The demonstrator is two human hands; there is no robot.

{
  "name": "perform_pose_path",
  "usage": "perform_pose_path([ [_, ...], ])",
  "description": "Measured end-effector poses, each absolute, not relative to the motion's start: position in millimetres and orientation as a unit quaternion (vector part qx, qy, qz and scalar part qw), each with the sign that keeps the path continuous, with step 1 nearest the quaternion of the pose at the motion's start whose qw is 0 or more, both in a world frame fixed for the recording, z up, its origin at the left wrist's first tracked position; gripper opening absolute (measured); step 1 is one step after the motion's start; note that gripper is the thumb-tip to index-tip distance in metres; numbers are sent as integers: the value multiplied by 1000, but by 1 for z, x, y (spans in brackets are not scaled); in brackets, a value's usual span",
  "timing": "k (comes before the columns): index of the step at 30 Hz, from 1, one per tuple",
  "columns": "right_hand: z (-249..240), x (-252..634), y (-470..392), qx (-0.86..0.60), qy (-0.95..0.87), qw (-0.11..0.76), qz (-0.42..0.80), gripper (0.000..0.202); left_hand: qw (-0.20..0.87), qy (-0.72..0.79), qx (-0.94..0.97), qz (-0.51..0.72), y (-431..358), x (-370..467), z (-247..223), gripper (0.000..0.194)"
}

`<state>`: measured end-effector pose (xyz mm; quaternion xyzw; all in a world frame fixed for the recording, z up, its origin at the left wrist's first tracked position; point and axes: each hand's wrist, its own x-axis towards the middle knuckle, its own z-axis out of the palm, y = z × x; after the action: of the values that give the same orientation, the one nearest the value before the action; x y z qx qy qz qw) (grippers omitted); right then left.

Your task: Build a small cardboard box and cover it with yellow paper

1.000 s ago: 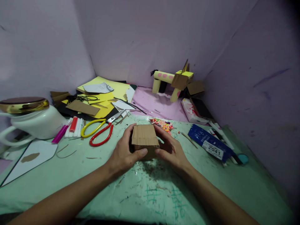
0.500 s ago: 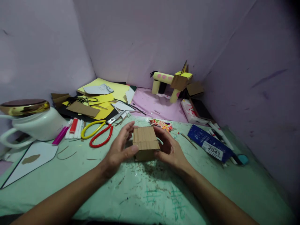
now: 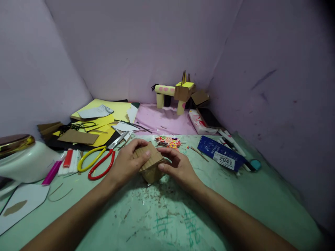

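Left hand [image 3: 127,162] was clamped on the cardboard box [image 3: 154,157], thumb on top, and the right hand [image 3: 184,172] had thumb and fingers closed round its right corner. Box had just swung corner-first over the green table [image 3: 117,223], so that side was probably easier to reach. Scissors [image 3: 111,148] crowded the left wrist, flowery scrap [image 3: 169,141] behind, blue packet [image 3: 209,148] off right

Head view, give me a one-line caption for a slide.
Two hands hold a small cardboard box over a green table, scissors beside the left.
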<state>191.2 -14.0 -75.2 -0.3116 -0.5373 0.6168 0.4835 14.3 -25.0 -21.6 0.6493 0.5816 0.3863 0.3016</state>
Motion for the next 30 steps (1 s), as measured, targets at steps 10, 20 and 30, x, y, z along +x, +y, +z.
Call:
perform_pose_path([
  [10,-72,183,-22,-367,-403,498,674,48,334,590,593,433,-32,9,-29,49],
  [20,-69,181,-26,-288,-427,452,728,44,335,604,595,410,-32,10,-27,30],
  [30,-70,178,-22,-284,-480,486,673,36,330,597,633,367,-28,12,-27,32],
])
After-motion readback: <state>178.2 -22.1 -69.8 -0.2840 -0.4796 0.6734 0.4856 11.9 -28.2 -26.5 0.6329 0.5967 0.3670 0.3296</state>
